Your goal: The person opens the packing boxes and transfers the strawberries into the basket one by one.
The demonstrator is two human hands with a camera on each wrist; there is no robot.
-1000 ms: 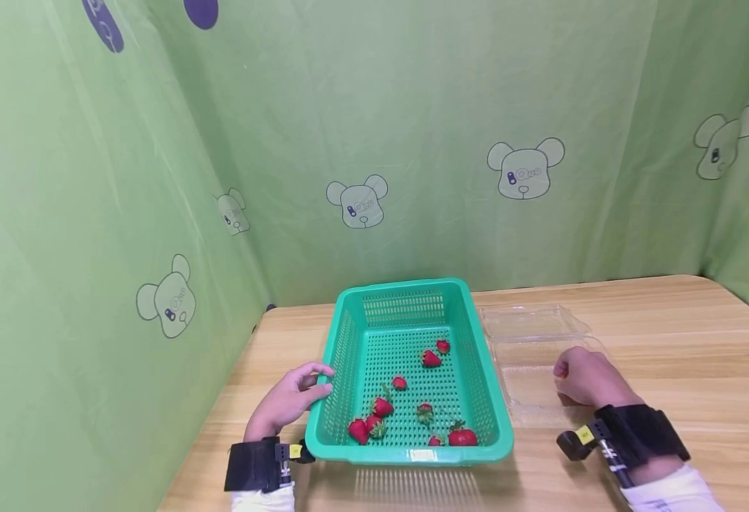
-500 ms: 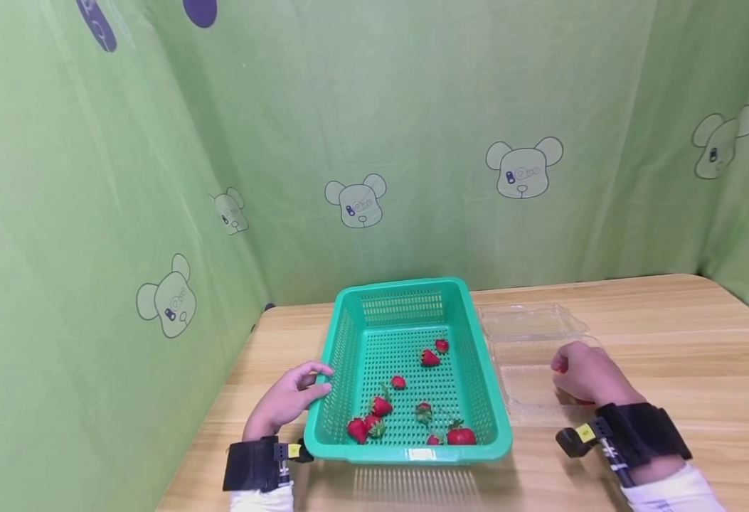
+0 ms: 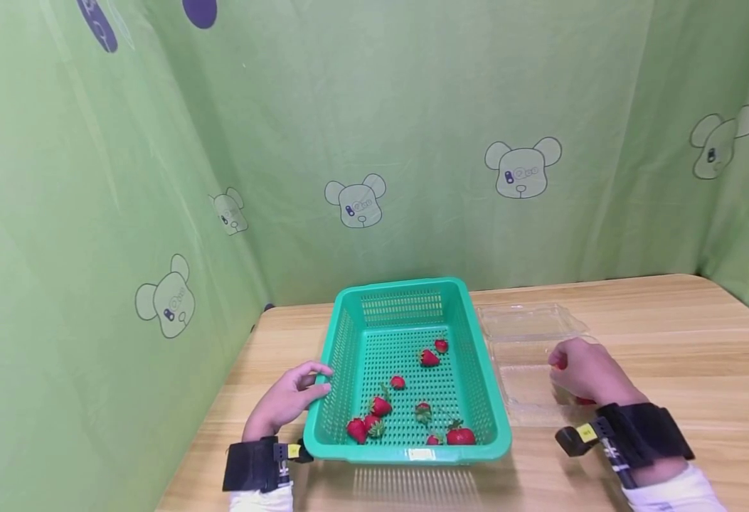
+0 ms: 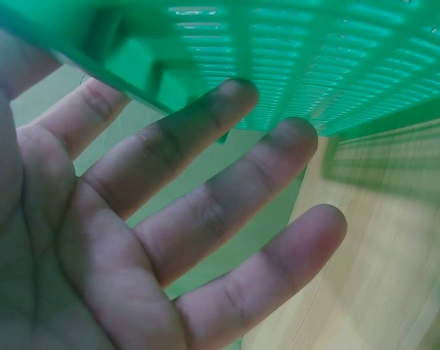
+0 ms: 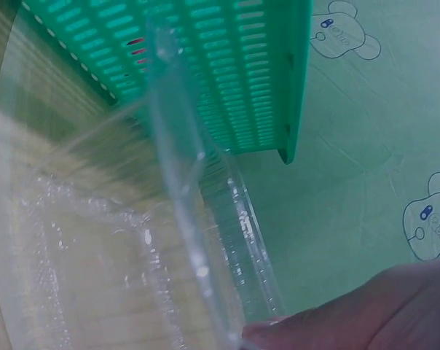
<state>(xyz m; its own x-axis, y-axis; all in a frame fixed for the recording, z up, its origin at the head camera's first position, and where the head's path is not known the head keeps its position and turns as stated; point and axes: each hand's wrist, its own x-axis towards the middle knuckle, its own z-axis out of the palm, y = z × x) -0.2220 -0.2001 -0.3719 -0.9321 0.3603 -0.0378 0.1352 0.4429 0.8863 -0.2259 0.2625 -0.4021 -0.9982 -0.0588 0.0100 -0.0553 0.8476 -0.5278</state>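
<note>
A green perforated plastic basket (image 3: 318,448) holds several strawberries (image 3: 429,358) on its floor. My left hand (image 3: 287,400) rests at its left rim, with thumb and index finger on top. In the left wrist view, the other fingers (image 4: 227,197) lie fairly straight and spread along the outer wall. On the right stands a clear plastic clamshell box (image 3: 520,380), its lid (image 3: 530,323) folded back. Over the box's right part, my right hand (image 3: 585,370) has curled fingers pinching a strawberry (image 3: 560,364), mostly hidden. Another strawberry (image 3: 584,401) shows beneath that hand.
Basket and box stand side by side on a wooden table (image 3: 688,341). A green curtain (image 3: 425,107) with bear prints hangs behind and at the sides. In the right wrist view, the box's clear wall (image 5: 180,160) crosses in front of the basket.
My right hand has shifted slightly up and left over the box. The strawberry under it and the red one at its fingers now show more clearly. The left hand stays put.
</note>
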